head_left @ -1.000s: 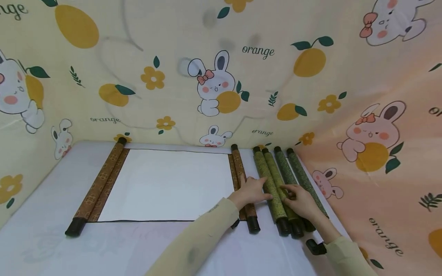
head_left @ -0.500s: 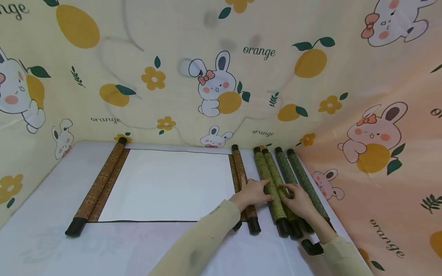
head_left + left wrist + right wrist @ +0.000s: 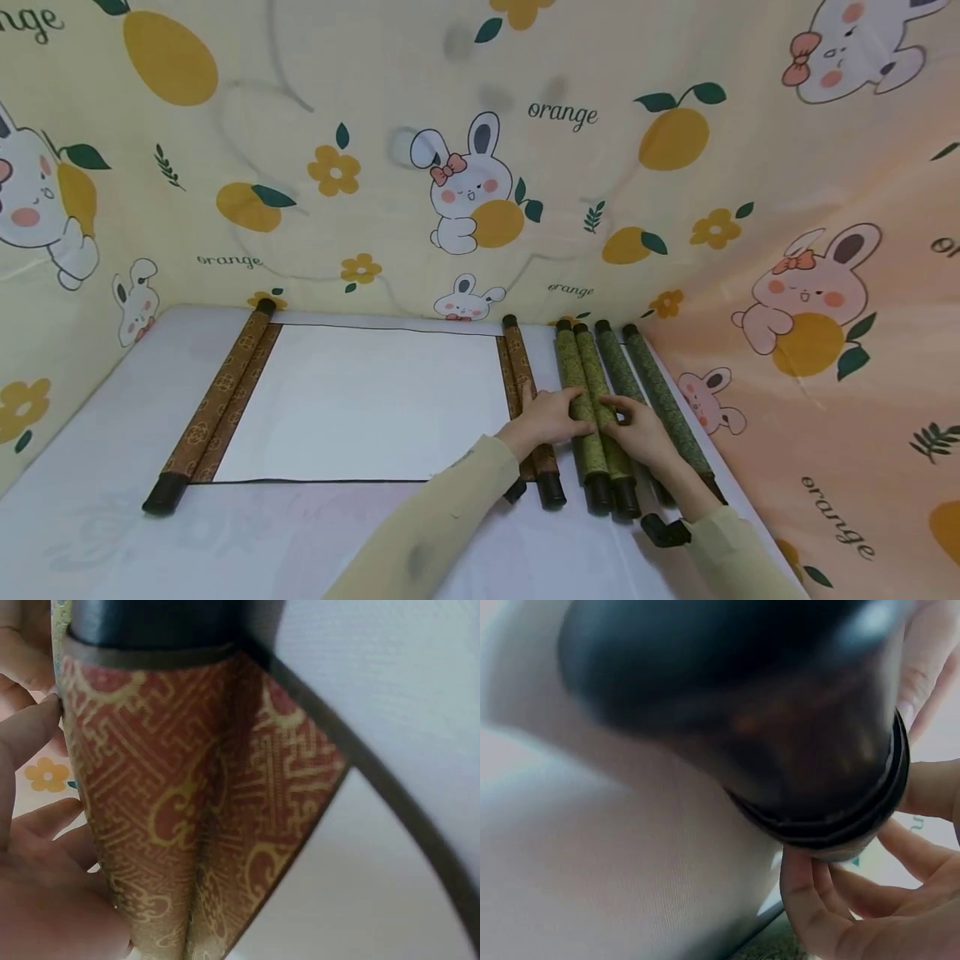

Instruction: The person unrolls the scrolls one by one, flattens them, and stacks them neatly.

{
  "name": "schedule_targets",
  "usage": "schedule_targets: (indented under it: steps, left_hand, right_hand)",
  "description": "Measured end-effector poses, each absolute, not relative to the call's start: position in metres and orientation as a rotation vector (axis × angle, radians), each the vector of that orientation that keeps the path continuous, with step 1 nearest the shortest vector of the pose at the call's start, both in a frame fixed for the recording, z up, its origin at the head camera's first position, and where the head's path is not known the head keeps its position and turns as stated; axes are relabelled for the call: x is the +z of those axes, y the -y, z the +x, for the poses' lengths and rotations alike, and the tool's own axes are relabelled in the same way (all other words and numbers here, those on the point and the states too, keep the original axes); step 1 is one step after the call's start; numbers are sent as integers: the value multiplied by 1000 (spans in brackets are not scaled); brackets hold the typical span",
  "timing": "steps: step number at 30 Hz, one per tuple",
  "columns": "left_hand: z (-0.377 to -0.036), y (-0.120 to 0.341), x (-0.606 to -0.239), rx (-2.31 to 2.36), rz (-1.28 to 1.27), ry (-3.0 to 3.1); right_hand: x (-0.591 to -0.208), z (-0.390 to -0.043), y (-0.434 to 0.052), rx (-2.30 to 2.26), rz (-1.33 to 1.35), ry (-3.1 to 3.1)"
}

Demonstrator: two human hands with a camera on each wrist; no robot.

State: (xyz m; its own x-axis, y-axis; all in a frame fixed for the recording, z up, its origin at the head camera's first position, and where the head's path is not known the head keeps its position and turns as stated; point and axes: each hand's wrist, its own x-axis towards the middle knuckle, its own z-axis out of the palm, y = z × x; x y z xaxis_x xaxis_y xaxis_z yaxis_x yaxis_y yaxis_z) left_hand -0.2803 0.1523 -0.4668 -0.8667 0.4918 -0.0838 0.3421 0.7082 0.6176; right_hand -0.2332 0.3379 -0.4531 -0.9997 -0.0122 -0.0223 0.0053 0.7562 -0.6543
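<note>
A brown patterned scroll lies unrolled on the white table, with its white sheet stretched between a left roller and a right roller. To the right lie two light green rolls side by side, then two darker green rolls. My left hand reaches across the brown right roller and lays straight fingers on the nearest light green roll. My right hand rests its fingers on top of the green rolls from the right. In the left wrist view the brown roller fills the frame beside my fingers. In the right wrist view a black end cap sits above my fingers.
A printed cloth with rabbits and oranges walls in the table at the back and on both sides. The darker green rolls lie close against the right cloth wall. Bare tabletop runs along the front edge.
The two light green rolls have slid left, nearer the brown right roller, and both hands have shifted left with them. The unrolled scroll has not moved.
</note>
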Motion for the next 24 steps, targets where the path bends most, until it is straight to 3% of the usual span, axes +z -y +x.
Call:
schedule_targets:
  steps: [11,24]
  left_hand:
    - [-272,-136,-446,1149,698,-2606]
    - [-253,-80,-416,1534,770,-2443]
  right_hand:
    - [-436,-220,-318,-1094,73,-3011]
    - [-405,-199,-273,-1497,40,-2964]
